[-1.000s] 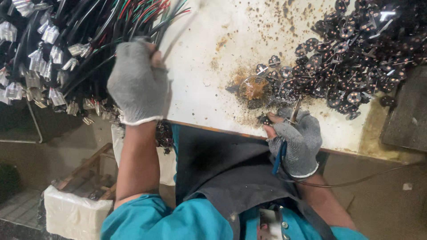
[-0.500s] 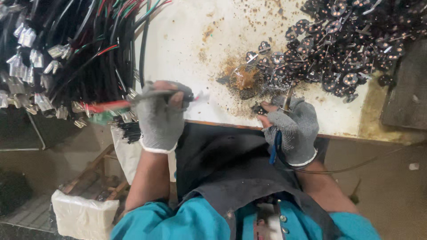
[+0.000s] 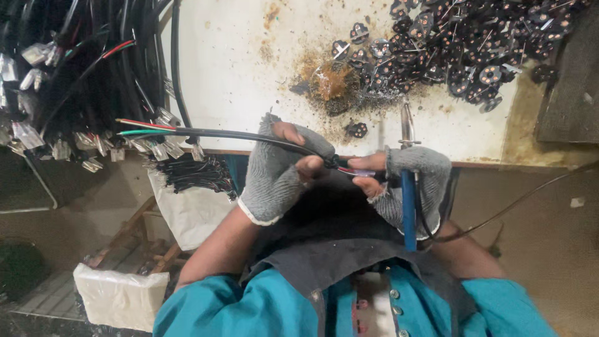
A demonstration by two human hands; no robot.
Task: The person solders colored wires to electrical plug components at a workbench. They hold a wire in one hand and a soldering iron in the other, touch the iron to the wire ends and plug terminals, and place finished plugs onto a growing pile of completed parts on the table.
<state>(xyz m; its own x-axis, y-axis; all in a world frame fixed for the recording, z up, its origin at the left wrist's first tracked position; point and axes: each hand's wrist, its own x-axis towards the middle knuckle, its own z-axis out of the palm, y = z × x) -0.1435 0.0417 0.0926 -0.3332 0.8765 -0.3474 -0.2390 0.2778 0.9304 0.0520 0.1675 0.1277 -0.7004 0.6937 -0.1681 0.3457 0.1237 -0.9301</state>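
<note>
My left hand, in a grey fingerless knit glove, is curled shut, bare fingertips pinched toward the middle. My right hand, gloved alike, is closed too, fingertips meeting the left's. Both forearms are bare, elbows bent close to my body.

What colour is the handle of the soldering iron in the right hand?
Blue, in the head view: the soldering iron handle runs down from the gloved right hand.
</note>
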